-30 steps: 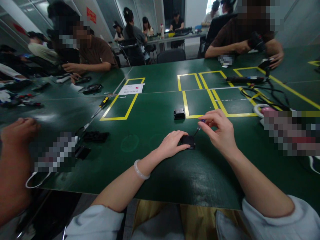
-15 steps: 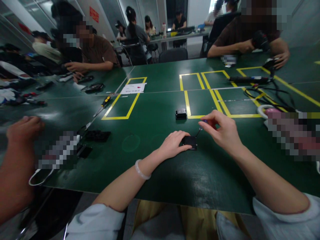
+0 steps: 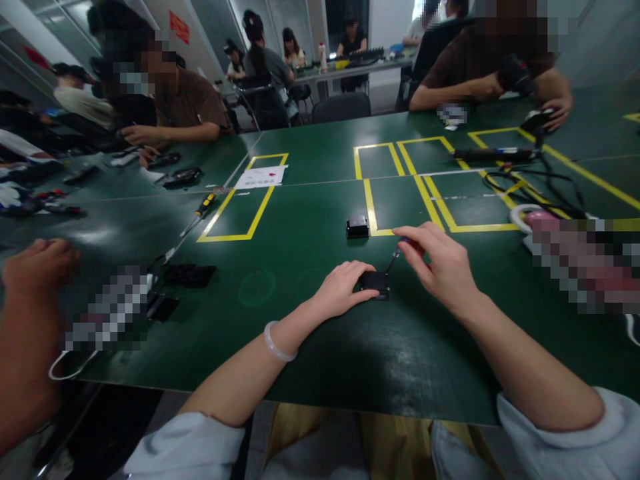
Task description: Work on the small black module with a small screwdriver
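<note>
My left hand (image 3: 345, 288) grips a small flat black rectangular part (image 3: 376, 284) against the green table (image 3: 310, 353), thumb on the near side and fingers on the far side. In my right hand (image 3: 435, 257) is a small screwdriver (image 3: 395, 257), pinched at its handle between thumb and fingers. Its shaft slants down to the left, and the tip meets the part's right edge. What the tip sits on is too small to make out. Just beyond my left hand stands a small black block (image 3: 357, 227) with a shiny top.
Yellow tape outlines (image 3: 370, 207) mark the table. A yellow-black screwdriver (image 3: 206, 203) and black parts (image 3: 189, 275) lie to the left, near a co-worker's hand (image 3: 43, 270). Black cables (image 3: 530, 187) lie at the right. Two people work across the table.
The whole view has shifted slightly. My left hand stays on the black part, and the screwdriver in my right hand stands a little more upright at the same edge.
</note>
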A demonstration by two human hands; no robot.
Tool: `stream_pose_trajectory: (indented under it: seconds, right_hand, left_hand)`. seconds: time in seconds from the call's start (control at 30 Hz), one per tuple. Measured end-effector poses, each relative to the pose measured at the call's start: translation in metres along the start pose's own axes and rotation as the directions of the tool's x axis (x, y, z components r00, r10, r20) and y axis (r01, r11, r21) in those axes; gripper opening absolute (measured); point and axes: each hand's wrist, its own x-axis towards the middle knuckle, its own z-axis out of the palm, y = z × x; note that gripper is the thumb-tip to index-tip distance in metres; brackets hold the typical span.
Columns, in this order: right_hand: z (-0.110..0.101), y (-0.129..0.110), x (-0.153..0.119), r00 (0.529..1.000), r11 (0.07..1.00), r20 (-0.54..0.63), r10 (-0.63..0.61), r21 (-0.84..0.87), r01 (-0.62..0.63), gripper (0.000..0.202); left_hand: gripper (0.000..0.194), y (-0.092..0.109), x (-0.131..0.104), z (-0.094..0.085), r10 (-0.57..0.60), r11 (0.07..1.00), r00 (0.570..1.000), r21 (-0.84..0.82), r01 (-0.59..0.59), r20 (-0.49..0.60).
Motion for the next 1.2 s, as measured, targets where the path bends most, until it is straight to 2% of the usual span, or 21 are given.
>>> stream_pose_trajectory:
  seconds: [0.2, 0.33, 0.5, 0.77, 1.2]
  right_hand:
    - [0.007, 0.003, -0.001, 1.000, 0.998, -0.008, -0.013, -0.064, 0.013, 0.026]
    - [0.015, 0.007, 0.002, 0.998, 0.986, -0.051, -0.030, -0.166, 0.021, 0.018]
    - [0.021, 0.010, 0.005, 0.996, 0.953, -0.074, -0.059, -0.302, 0.034, 0.017]
    - [0.025, 0.009, 0.006, 0.996, 0.951, -0.043, -0.082, -0.303, 0.065, 0.020]
    - [0.028, 0.007, 0.006, 0.990, 0.939, -0.098, -0.106, -0.338, 0.067, 0.019]
  left_hand:
    - [0.038, 0.000, 0.000, 0.000, 0.000, 1.000, 1.000, 0.000, 0.000, 0.002]
    - [0.038, 0.000, 0.000, 0.000, 0.001, 1.000, 1.000, 0.000, -0.001, -0.002]
    - [0.038, 0.000, 0.000, 0.000, 0.002, 1.000, 1.000, 0.003, -0.002, 0.009]
    - [0.038, 0.001, 0.001, 0.000, 0.011, 1.000, 1.000, 0.010, -0.011, 0.001]
    - [0.038, -0.001, 0.001, 0.001, 0.014, 1.000, 1.000, 0.005, -0.014, -0.010]
